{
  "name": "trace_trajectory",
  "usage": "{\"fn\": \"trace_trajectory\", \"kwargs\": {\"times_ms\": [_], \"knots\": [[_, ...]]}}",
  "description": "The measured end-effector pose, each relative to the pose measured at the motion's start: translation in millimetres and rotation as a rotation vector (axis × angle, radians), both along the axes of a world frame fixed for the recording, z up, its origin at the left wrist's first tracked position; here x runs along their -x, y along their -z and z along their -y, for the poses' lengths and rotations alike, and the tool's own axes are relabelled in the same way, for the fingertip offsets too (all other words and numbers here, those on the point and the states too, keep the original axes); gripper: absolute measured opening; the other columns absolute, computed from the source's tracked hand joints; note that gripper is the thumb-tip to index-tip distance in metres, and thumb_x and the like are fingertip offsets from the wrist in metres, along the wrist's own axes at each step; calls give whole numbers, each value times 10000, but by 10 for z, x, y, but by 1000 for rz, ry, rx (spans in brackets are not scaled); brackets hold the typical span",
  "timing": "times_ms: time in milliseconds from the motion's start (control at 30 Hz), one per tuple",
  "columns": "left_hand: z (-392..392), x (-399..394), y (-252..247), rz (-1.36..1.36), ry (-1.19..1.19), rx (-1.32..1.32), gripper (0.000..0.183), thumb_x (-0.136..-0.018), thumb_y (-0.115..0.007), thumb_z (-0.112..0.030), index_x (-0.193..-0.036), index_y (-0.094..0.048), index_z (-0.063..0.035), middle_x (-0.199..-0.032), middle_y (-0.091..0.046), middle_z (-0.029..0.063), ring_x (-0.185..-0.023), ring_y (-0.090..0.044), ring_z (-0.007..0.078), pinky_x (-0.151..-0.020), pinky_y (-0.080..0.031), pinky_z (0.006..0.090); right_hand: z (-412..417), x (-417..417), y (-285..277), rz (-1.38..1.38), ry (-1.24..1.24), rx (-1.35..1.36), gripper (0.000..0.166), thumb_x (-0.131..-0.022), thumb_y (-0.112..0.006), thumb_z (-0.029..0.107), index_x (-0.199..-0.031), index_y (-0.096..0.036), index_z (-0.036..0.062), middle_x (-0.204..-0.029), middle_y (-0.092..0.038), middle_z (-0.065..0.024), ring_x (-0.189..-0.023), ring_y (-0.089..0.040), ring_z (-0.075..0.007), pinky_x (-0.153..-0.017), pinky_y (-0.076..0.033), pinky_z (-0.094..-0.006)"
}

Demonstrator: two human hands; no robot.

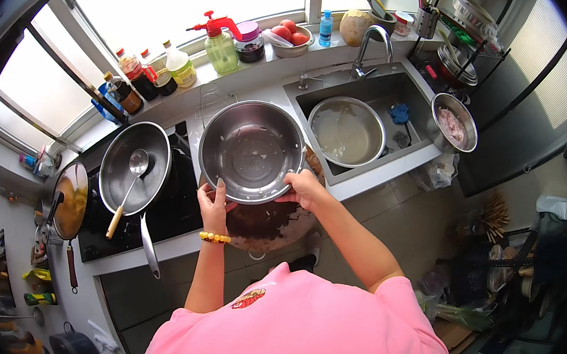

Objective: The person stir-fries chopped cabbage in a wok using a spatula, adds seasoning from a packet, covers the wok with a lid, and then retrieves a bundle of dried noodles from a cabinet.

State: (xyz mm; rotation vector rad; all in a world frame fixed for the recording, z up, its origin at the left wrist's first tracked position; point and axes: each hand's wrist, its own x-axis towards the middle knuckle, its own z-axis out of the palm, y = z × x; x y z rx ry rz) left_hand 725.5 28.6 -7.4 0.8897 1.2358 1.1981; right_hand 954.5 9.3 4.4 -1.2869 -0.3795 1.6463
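A wide stainless steel basin (254, 147) with small pale bits and water drops inside is held by its rim between both hands. My left hand (214, 201) grips the near left rim, thumb over the edge. On the near right rim, my right hand (304, 190) is closed in the same way. Beneath the basin lies a round, dark-stained wooden chopping board (277, 231). To the right, a steel bowl of cloudy water (346, 132) sits in the sink (420, 108). A wok (121, 174) holding a ladle (138, 163) rests on the stove at left.
A lidded pan (71, 200) stands at far left. Bottles, a spray bottle (221, 52), a jar (249, 42) and a basket of tomatoes (293, 49) line the windowsill. A steel bowl of raw meat (453, 124) stands right of the sink. The faucet (363, 50) arches over the sink's back edge.
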Motion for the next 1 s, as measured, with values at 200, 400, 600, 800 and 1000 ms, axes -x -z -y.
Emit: {"fn": "trace_trajectory", "kwargs": {"times_ms": [200, 400, 600, 800, 1000], "knots": [[-246, -1101, 47, 7, 56, -82, 135, -812, -596, 16, -863, -509, -74, -747, -568, -8, -523, -485, 41, -392, -401, 200, 255, -1200, -91, 128, -90, 2, 294, -901, -521, 91, -1161, -535, -47, -985, -669, -163, -816, -694, -278, -667, -623, -406], [-440, -2033, 116, 79, -5, -34, 165, -749, -539, 74, -829, -504, -65, -735, -538, -16, -541, -443, 41, -458, -365, 211, 68, -2663, 99, 352, -12, -31, 394, -993, -534, 336, -1222, -590, 20, -1011, -682, -98, -901, -664, -187, -747, -547, -298], [-575, -2676, 247, -107, 55, 46, 253, -716, -564, 41, -727, -365, -115, -659, -371, -40, -478, -347, 54, -385, -323, 241, -1069, -3911, 863, 1172, -1, -179, 391, -888, -612, 221, -1203, -605, -9, -1192, -628, -160, -1073, -615, -325, -915, -488, -378], [-517, -3379, 125, -193, -36, 124, 182, -703, -585, 32, -732, -439, -73, -672, -430, -15, -507, -416, 84, -392, -385, 262, -2233, -4460, 741, 1609, -253, -262, 580, -862, -596, 140, -1391, -386, 31, -1397, -463, -203, -1270, -464, -386, -1056, -402, -434], [-545, -3810, 389, -206, -142, 161, 206, -712, -586, 36, -720, -412, -74, -676, -402, -14, -512, -385, 78, -405, -368, 260, -2416, -4462, 802, 1523, -136, -236, 336, -893, -527, 285, -1058, -608, 3, -1060, -623, -251, -1061, -578, -428, -908, -467, -497]]}}
